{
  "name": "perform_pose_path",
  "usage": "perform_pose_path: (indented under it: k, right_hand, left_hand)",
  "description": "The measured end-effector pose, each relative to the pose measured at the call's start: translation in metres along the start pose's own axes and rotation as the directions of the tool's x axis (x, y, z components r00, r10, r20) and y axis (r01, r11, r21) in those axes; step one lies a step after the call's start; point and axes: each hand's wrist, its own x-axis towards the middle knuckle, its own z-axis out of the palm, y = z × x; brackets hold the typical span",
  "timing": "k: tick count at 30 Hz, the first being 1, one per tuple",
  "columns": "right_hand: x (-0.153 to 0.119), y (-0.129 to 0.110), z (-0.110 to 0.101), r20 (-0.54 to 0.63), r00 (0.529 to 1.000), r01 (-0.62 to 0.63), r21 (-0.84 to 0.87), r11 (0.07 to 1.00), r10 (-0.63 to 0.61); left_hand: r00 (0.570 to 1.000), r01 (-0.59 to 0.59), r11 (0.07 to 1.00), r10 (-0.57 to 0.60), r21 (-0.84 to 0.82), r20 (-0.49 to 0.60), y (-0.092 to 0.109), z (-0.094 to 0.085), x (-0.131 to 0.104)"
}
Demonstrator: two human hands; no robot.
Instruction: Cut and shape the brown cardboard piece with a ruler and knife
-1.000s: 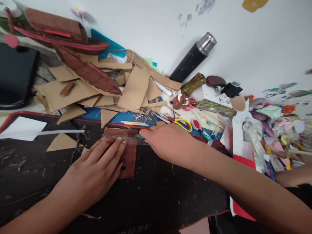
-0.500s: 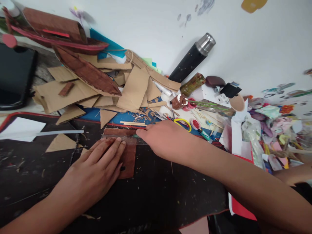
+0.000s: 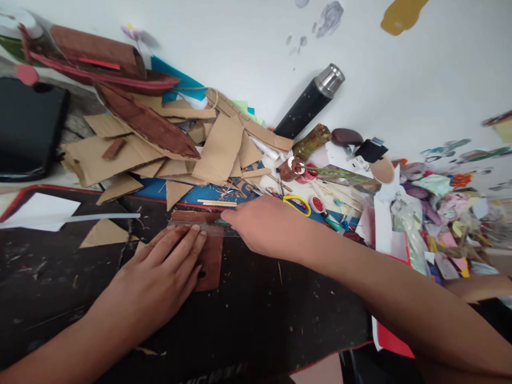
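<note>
My left hand point(image 3: 162, 266) lies flat, fingers stretched out, on a clear ruler point(image 3: 214, 229). Beneath the ruler is a flat reddish-brown piece point(image 3: 210, 261) with a small dark hole near its lower edge. My right hand point(image 3: 264, 226) is closed at the ruler's right end, thumb side toward the left hand. Its curled fingers hide most of whatever they grip; only a little green shows by the fingertips. Two thin wooden sticks point(image 3: 217, 203) lie just beyond the brown piece.
A dark mat point(image 3: 256, 314) covers the table. Behind lie cardboard scraps point(image 3: 220, 146), a brown boat hull point(image 3: 146, 120), a covered model boat point(image 3: 100, 53), yellow-handled scissors point(image 3: 307, 205) and a black flask point(image 3: 300, 109). Plastic and paper scraps point(image 3: 444, 213) pile up at right, near another person's arm point(image 3: 480, 288).
The view has shifted slightly. My right hand sits a touch farther left along the ruler, while my left hand stays pressed in place.
</note>
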Motion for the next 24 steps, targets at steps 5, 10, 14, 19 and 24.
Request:
perform_pose_path:
  k: [5,10,14,19,24]
  right_hand:
    - [-0.008,-0.001,0.017,-0.055,0.998,-0.035,-0.034,0.999,0.033]
    - [-0.008,-0.003,0.017,-0.066,0.998,-0.025,-0.079,0.997,0.02]
    - [-0.008,-0.003,0.017,-0.07,0.997,-0.025,-0.083,0.996,0.02]
    - [-0.012,-0.007,0.009,-0.039,0.998,-0.054,-0.086,0.995,0.051]
    - [-0.015,-0.009,0.0,-0.068,0.996,-0.062,-0.056,0.996,0.058]
  left_hand:
    - [1.0,0.01,1.0,-0.01,0.006,0.0,0.002,0.001,0.001]
    - [0.998,0.069,0.997,-0.069,-0.015,0.005,0.006,0.003,-0.002]
    - [0.997,0.072,0.996,-0.071,-0.055,0.017,0.004,0.002,-0.002]
    - [0.999,0.052,0.998,-0.052,-0.041,0.011,0.002,0.001,-0.002]
    - [0.996,0.086,0.994,-0.084,-0.07,0.032,0.006,0.004,-0.004]
